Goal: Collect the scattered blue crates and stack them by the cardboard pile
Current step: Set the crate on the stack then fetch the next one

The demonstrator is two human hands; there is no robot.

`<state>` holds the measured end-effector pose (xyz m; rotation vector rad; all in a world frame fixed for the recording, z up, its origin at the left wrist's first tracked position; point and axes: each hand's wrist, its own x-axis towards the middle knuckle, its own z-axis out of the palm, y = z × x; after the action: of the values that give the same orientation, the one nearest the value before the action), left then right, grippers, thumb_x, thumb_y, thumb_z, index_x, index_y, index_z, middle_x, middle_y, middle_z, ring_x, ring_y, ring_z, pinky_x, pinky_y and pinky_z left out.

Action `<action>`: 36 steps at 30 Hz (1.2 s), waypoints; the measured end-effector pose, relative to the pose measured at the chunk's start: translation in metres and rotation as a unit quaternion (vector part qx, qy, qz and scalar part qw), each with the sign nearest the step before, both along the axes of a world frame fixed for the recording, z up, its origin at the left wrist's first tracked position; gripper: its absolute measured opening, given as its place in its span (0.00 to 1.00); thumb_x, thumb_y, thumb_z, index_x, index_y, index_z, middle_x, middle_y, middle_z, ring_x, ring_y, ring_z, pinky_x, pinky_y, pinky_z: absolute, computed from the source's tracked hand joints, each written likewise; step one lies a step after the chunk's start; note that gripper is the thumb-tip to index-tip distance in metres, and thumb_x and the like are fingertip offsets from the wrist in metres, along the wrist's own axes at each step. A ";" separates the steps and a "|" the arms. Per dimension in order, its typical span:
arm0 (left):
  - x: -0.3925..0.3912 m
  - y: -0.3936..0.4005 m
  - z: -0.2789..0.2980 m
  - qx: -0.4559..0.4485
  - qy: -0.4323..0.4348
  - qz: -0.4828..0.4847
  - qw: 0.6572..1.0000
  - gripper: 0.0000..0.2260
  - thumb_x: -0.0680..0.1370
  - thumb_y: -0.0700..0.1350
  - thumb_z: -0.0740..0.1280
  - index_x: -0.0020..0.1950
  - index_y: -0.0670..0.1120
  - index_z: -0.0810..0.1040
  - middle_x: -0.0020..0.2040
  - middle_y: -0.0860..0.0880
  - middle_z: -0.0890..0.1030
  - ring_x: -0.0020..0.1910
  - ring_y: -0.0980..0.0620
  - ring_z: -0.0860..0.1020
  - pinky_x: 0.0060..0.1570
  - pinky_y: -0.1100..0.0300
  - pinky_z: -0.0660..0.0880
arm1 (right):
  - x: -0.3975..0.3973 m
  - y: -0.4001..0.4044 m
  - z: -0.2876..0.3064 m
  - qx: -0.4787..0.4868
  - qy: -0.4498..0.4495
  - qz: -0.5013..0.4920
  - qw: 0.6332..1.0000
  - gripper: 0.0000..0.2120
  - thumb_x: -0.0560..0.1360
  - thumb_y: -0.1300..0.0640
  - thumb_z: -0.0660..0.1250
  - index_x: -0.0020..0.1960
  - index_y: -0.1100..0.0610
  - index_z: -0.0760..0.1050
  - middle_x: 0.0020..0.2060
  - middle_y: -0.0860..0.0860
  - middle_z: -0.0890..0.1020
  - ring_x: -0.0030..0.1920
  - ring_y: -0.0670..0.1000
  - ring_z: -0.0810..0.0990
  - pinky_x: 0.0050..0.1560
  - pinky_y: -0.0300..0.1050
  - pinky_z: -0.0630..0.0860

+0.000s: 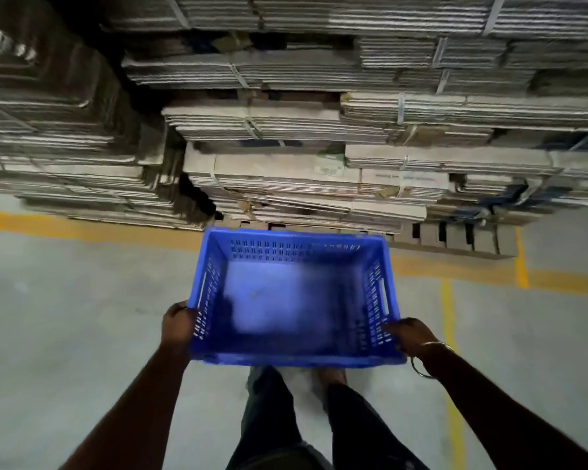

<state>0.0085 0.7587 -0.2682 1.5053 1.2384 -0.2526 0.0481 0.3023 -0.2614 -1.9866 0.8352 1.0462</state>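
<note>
One empty blue crate with slotted walls is held level in front of me, above the floor. My left hand grips its left wall near the close corner. My right hand, with a bangle at the wrist, grips its right wall near the close corner. The crate's far rim lies close to the foot of the cardboard pile, a tall wall of strapped, flattened boxes filling the upper half of the view. No other crates show.
The grey concrete floor carries yellow painted lines along the base of the pile and toward me on the right. A pallet shows under the cardboard at right. My legs and feet are under the crate.
</note>
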 end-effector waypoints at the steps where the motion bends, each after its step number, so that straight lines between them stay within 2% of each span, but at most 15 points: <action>1: 0.003 0.004 -0.006 -0.022 0.002 0.008 1.000 0.10 0.72 0.31 0.64 0.50 0.36 0.82 0.41 0.39 0.81 0.40 0.44 0.77 0.41 0.54 0.76 | -0.004 0.005 0.000 -0.001 0.010 -0.020 1.000 0.15 0.74 0.54 0.72 0.47 0.67 0.78 0.30 0.57 0.78 0.27 0.54 0.74 0.28 0.42 0.70; 4: 0.008 0.021 -0.020 -0.052 0.023 0.016 0.998 0.09 0.70 0.31 0.64 0.38 0.42 0.82 0.32 0.43 0.81 0.36 0.44 0.77 0.42 0.46 0.76 | -0.016 0.020 -0.004 -0.015 0.019 -0.068 0.997 0.12 0.74 0.57 0.72 0.45 0.67 0.77 0.23 0.54 0.77 0.21 0.50 0.73 0.20 0.35 0.68; 7: 0.015 0.038 -0.029 -0.068 0.030 0.007 0.997 0.06 0.70 0.34 0.66 0.41 0.42 0.82 0.39 0.39 0.81 0.38 0.43 0.78 0.43 0.44 0.76 | -0.022 0.038 -0.008 -0.020 0.026 -0.102 0.994 0.11 0.74 0.58 0.72 0.42 0.66 0.77 0.22 0.53 0.78 0.19 0.48 0.76 0.19 0.35 0.69; 11: 0.032 0.058 -0.046 -0.055 0.013 0.019 0.998 0.09 0.73 0.32 0.66 0.42 0.46 0.78 0.40 0.40 0.80 0.37 0.44 0.77 0.41 0.52 0.76 | -0.019 0.063 -0.024 -0.012 0.010 -0.161 0.987 0.10 0.74 0.58 0.72 0.43 0.66 0.77 0.37 0.61 0.81 0.32 0.56 0.80 0.33 0.45 0.77; 14: 0.049 0.066 -0.062 -0.057 -0.012 0.035 0.998 0.13 0.73 0.30 0.65 0.41 0.48 0.77 0.38 0.44 0.78 0.34 0.47 0.75 0.34 0.59 0.76 | -0.013 0.075 -0.043 -0.016 -0.014 -0.173 0.985 0.11 0.73 0.57 0.72 0.46 0.65 0.79 0.40 0.61 0.83 0.36 0.58 0.82 0.43 0.53 0.79; 17: 0.065 0.069 -0.085 -0.067 -0.039 0.021 0.997 0.09 0.73 0.29 0.65 0.46 0.42 0.77 0.42 0.43 0.78 0.36 0.46 0.75 0.37 0.59 0.75 | -0.004 0.082 -0.064 -0.016 -0.042 -0.176 0.983 0.12 0.72 0.56 0.72 0.50 0.65 0.80 0.46 0.64 0.84 0.46 0.65 0.83 0.55 0.63 0.78; 19: 0.072 0.069 -0.102 -0.073 -0.054 -0.002 0.996 0.10 0.74 0.30 0.65 0.54 0.35 0.76 0.46 0.40 0.76 0.40 0.46 0.74 0.42 0.56 0.72 | -0.002 0.084 -0.080 -0.014 -0.049 -0.190 0.980 0.13 0.72 0.57 0.72 0.51 0.66 0.79 0.48 0.66 0.83 0.50 0.68 0.82 0.56 0.67 0.77; 20: 0.075 0.068 -0.109 -0.068 -0.057 -0.010 0.996 0.10 0.74 0.30 0.64 0.55 0.36 0.75 0.46 0.40 0.76 0.41 0.46 0.73 0.43 0.54 0.72 | -0.002 0.084 -0.088 -0.015 -0.051 -0.198 0.979 0.14 0.71 0.58 0.73 0.53 0.66 0.79 0.49 0.67 0.83 0.51 0.68 0.82 0.56 0.67 0.77; 21: 0.076 0.066 -0.116 -0.061 -0.062 -0.011 0.996 0.10 0.74 0.29 0.64 0.52 0.40 0.75 0.45 0.42 0.76 0.42 0.46 0.73 0.45 0.53 0.71 | -0.003 0.084 -0.096 -0.017 -0.054 -0.202 0.978 0.16 0.71 0.58 0.73 0.55 0.67 0.77 0.49 0.67 0.82 0.51 0.67 0.82 0.56 0.66 0.77; 23: 0.077 0.062 -0.125 -0.048 -0.063 -0.017 0.997 0.15 0.73 0.28 0.64 0.46 0.49 0.73 0.43 0.46 0.76 0.44 0.47 0.73 0.48 0.51 0.71 | -0.006 0.085 -0.104 -0.030 -0.058 -0.201 0.977 0.21 0.70 0.57 0.74 0.59 0.65 0.75 0.50 0.64 0.82 0.50 0.65 0.82 0.56 0.64 0.78; 28: 0.064 0.062 -0.121 -0.025 -0.062 -0.056 0.996 0.16 0.73 0.31 0.66 0.47 0.54 0.73 0.48 0.46 0.79 0.49 0.47 0.75 0.51 0.50 0.73 | -0.019 0.088 -0.102 -0.030 -0.084 -0.213 0.973 0.21 0.71 0.59 0.73 0.61 0.62 0.74 0.54 0.63 0.81 0.52 0.64 0.81 0.55 0.64 0.78; 30: 0.057 0.067 -0.115 -0.045 -0.049 -0.069 0.995 0.16 0.73 0.32 0.67 0.49 0.54 0.75 0.50 0.46 0.81 0.50 0.45 0.77 0.53 0.47 0.74 | -0.024 0.086 -0.098 -0.039 -0.080 -0.193 0.977 0.21 0.71 0.58 0.72 0.62 0.61 0.74 0.54 0.61 0.81 0.51 0.63 0.81 0.55 0.63 0.79; 32: 0.048 0.069 -0.109 -0.064 -0.041 -0.095 0.993 0.19 0.73 0.31 0.67 0.57 0.51 0.77 0.55 0.44 0.81 0.52 0.44 0.78 0.59 0.44 0.74 | -0.026 0.082 -0.095 -0.043 -0.078 -0.204 0.975 0.20 0.71 0.58 0.72 0.61 0.62 0.75 0.53 0.62 0.81 0.51 0.63 0.81 0.55 0.63 0.78; 34: 0.039 0.068 -0.103 -0.075 -0.050 -0.144 0.985 0.24 0.74 0.29 0.66 0.67 0.47 0.75 0.61 0.44 0.80 0.55 0.45 0.78 0.61 0.45 0.72 | -0.027 0.079 -0.093 -0.040 -0.077 -0.213 0.973 0.19 0.71 0.58 0.72 0.60 0.62 0.76 0.52 0.62 0.82 0.50 0.64 0.82 0.55 0.63 0.79; 36: 0.029 0.066 -0.098 -0.071 -0.057 -0.200 0.976 0.26 0.75 0.29 0.65 0.70 0.48 0.72 0.65 0.44 0.79 0.59 0.47 0.77 0.63 0.46 0.72 | -0.028 0.076 -0.092 -0.039 -0.077 -0.214 0.973 0.18 0.71 0.58 0.72 0.59 0.62 0.77 0.52 0.62 0.82 0.50 0.64 0.82 0.54 0.63 0.79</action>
<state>0.0379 0.8246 -0.3661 1.6106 0.8009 -0.5024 0.0198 0.3778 -0.3530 -1.8102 1.1662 0.6104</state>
